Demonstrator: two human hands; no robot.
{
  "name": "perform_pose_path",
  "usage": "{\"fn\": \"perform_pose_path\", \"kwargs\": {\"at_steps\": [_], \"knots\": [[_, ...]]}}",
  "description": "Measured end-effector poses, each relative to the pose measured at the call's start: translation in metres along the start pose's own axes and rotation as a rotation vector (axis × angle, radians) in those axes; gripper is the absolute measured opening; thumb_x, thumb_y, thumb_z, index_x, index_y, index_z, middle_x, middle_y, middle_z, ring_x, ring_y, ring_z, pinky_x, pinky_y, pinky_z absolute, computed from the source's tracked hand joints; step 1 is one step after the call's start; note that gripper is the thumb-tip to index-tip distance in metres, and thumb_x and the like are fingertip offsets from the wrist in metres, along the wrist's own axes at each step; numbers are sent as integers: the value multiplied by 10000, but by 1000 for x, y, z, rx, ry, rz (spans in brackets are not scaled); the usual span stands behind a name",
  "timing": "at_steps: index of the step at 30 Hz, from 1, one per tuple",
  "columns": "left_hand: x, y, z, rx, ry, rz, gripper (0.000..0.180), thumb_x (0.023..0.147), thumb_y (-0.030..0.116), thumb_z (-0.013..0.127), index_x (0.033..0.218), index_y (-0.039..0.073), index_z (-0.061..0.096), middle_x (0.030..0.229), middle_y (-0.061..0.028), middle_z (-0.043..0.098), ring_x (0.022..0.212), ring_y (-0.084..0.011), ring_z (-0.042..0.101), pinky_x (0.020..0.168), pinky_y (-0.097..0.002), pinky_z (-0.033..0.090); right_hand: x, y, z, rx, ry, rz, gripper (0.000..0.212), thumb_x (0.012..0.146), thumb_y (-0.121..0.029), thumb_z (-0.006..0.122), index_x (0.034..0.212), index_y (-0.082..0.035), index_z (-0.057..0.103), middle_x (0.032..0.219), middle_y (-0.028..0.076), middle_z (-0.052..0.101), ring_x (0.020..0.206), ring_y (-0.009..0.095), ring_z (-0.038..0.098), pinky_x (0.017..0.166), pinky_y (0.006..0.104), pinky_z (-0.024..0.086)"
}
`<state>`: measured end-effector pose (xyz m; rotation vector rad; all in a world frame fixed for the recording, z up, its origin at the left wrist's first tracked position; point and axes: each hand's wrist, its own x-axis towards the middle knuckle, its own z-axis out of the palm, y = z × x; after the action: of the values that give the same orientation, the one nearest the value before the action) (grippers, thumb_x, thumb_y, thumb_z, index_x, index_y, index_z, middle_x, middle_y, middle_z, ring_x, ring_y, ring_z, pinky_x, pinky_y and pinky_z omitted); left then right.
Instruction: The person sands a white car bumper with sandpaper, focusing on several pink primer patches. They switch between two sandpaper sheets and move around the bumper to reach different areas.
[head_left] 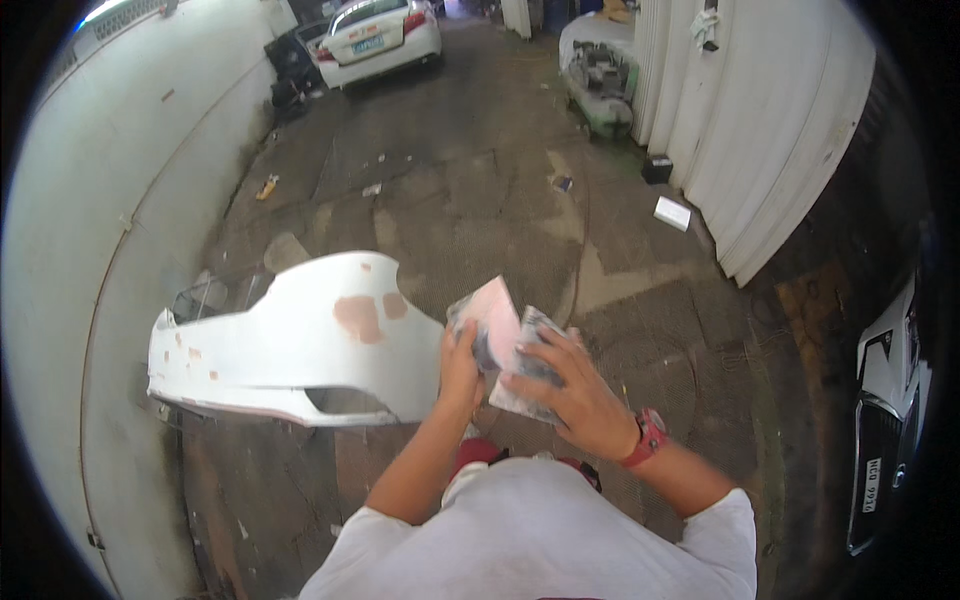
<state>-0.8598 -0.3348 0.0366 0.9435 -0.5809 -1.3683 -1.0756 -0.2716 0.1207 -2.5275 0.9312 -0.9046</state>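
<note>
My left hand (460,368) is closed round a flat pink-and-grey sheet (497,308) that looks like sandpaper, its pointed corner turned up and away from me. Against its right side lies a grey, white-smeared flat piece (533,325), gripped by my right hand (572,385) with the fingers across its face. Whether the two pieces are joined I cannot tell. Both hands are in front of my chest, above the floor. To their left, partly behind my left arm, stands a white car bumper (300,340) with pinkish filler patches (358,318) on its surface.
A pale wall (110,250) runs along the left. A white car (380,38) is parked far back. Right of it are a machine with a green tank (603,100), a folding white door (765,130), a white box (672,213) and a black box (657,169). A car front (885,400) stands at far right.
</note>
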Motion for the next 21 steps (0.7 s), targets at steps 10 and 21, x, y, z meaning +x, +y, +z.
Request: {"fn": "perform_pose_path", "kwargs": {"at_steps": [10,21], "knots": [[-15,-10,3,128,-71,-2,403,1101,188,569,1457,5,523,1323,-122,662,1226,-227,651,1040,-376,541,-3,68,4,-454,-17,286,527,936,-41,589,1447,-169,573,1470,213,488,1432,503,454,1114,692,405],[-5,-12,0,-6,-12,-24,408,1100,174,571,1467,6,511,1369,-130,631,1237,-237,639,1094,-409,502,0,9,27,381,81,449,662,856,75,600,1472,-160,552,1467,166,511,1390,443,514,1146,652,407]]}}
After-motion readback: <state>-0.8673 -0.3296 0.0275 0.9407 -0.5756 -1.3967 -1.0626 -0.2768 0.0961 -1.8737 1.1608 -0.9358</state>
